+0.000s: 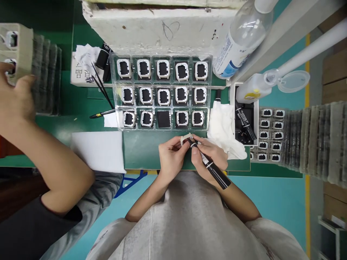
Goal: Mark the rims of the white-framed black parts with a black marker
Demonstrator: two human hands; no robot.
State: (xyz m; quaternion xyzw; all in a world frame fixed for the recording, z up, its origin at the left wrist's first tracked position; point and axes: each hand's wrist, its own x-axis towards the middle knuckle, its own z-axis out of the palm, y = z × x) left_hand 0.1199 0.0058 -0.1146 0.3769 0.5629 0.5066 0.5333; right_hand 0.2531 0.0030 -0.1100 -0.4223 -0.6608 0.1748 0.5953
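Observation:
My left hand (173, 155) pinches a small white watch-case frame (185, 138) just in front of the tray, at the table's near edge. In my right hand (210, 157) is a black marker pen (215, 171), its tip end against or very close to the frame; fingers hide the exact contact. Beyond both hands lies a clear plastic tray (155, 85) with rows of similar white frames, each in its own compartment over a black insert. One front-row compartment (164, 119) shows only the black insert.
A co-worker's hand (17, 94) touches a stack of trays (46, 72) at left. White cloth (222, 130), a box with markers (245, 124), and bottles (235, 47) stand right. Stacked trays (306, 137) fill the far right. Tweezers (101, 86) and a white foam sheet (97, 151) lie left.

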